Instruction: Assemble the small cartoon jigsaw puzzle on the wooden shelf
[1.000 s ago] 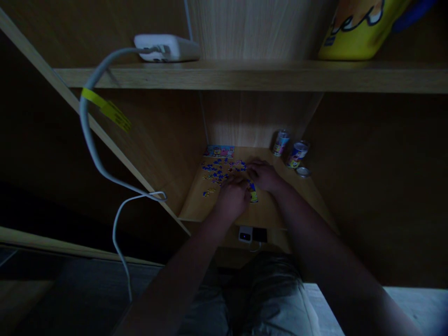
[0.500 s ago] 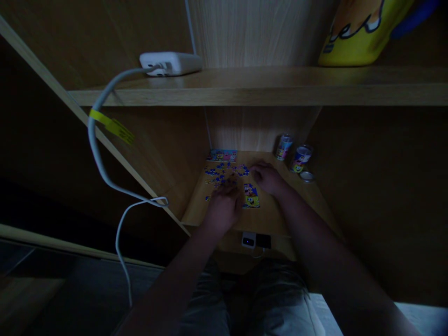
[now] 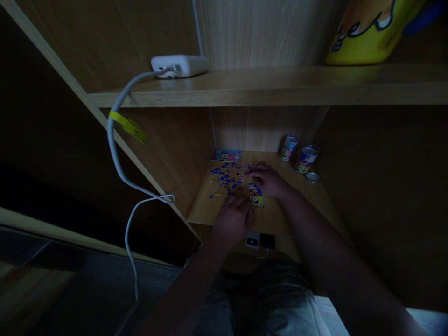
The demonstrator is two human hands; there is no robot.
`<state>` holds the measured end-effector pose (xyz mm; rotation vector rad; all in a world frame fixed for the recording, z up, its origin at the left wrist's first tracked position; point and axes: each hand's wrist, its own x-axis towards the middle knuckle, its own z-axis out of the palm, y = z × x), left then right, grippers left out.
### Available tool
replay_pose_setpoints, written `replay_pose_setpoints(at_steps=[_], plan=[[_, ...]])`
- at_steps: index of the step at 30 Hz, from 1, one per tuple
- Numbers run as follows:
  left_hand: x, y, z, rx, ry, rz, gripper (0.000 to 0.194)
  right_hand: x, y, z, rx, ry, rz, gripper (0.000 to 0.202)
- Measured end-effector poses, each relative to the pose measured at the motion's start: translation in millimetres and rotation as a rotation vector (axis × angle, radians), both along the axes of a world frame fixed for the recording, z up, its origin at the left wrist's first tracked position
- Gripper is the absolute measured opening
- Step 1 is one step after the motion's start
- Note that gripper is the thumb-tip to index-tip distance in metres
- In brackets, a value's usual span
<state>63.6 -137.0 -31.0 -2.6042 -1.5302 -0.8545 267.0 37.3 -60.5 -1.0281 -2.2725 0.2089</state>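
Loose jigsaw puzzle pieces (image 3: 227, 178), mostly blue with some yellow, lie scattered on the lower shelf board. To their right is a joined puzzle section (image 3: 257, 201) with a yellow cartoon face. My left hand (image 3: 234, 217) is at the section's lower left, fingers curled and pressed together; whatever they may hold is hidden. My right hand (image 3: 268, 181) rests just above and right of the section, index finger stretched left to the edge of the loose pieces. Nothing can be made out in its grasp. A picture strip (image 3: 227, 155) with cartoon figures lies behind the pieces.
Two printed cans (image 3: 306, 159) stand at the back right, with a round metal lid (image 3: 312, 177) in front. Overhead, an upper shelf (image 3: 259, 95) carries a white charger (image 3: 180, 66) with a hanging cable and a yellow container (image 3: 364, 46). Small devices (image 3: 252, 240) sit below the board's front edge.
My left hand has drawn back toward the front edge, uncovering more loose pieces. My right index finger now reaches out over the pieces' right edge. The whole view has shifted slightly.
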Motion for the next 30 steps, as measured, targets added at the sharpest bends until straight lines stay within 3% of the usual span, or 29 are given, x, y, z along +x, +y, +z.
replay_pose_setpoints(at_steps=[9,11,14,17,23,30], plan=[[-3.2,1.7,-7.2,0.012,-0.08,-0.044,0.022,4.1,1.9,1.3,-0.021,0.059,0.033,0.03],[-7.3,4.9,-6.0,0.012,-0.134,0.003,0.023,5.6,3.9,0.9,-0.034,0.09,0.042,0.028],[-20.1,15.9,2.8,-0.004,-0.131,0.186,0.028,7.7,7.5,-0.6,-0.048,0.127,0.04,0.025],[-35.4,35.4,18.2,-0.077,-0.004,0.337,0.029,8.5,10.7,-2.3,-0.048,0.122,0.04,0.021],[-39.6,72.5,42.0,-0.233,0.152,0.342,0.027,7.7,13.0,-1.7,-0.044,0.143,0.043,0.019],[-21.0,84.1,41.1,-0.344,0.221,0.433,0.03,7.5,8.5,6.6,-0.063,0.167,0.038,0.02]])
